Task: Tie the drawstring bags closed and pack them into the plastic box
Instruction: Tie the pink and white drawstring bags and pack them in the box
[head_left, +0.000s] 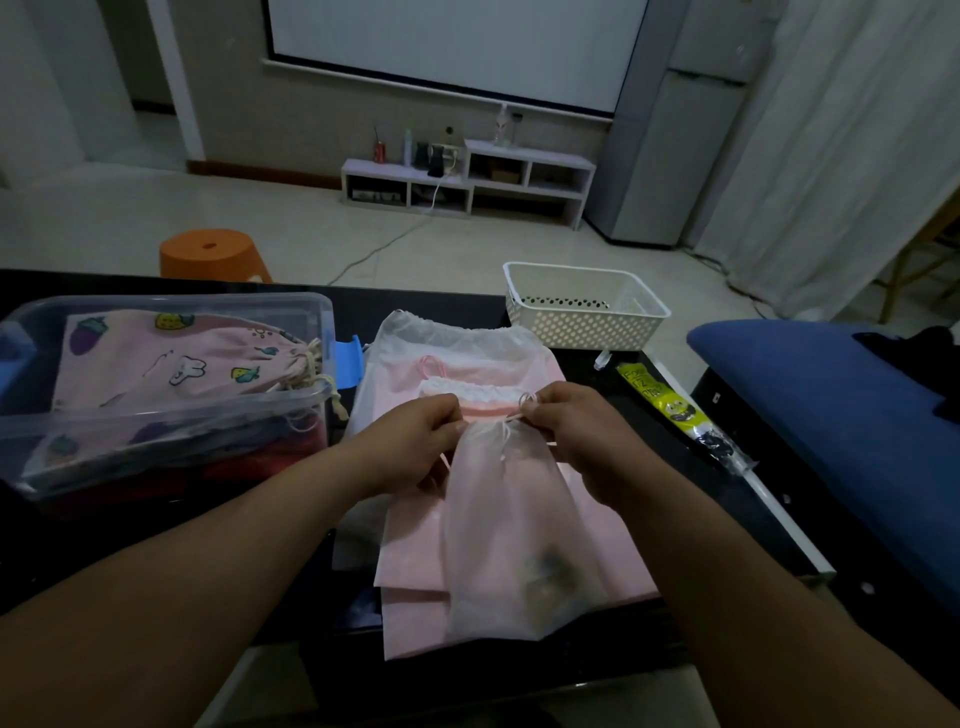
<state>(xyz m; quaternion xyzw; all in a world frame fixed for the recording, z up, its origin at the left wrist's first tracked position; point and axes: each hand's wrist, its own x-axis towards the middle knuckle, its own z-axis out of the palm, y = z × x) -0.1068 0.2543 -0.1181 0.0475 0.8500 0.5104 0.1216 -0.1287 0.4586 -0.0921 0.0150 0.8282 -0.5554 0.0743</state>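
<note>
Tying step. My left hand (415, 441) gripped the neck of the white bag (509, 530), right hand (576, 441) pinched its cord (528, 399), centre worktop (649, 415). Plastic box (156, 441) sat at 9 o'clock. Next, I judged: cinch knot, carry it there.

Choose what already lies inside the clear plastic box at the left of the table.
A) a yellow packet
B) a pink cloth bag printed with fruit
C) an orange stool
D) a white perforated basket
B: the pink printed bag lies inside the clear plastic box, with its gathered neck at the box's right end.
</note>
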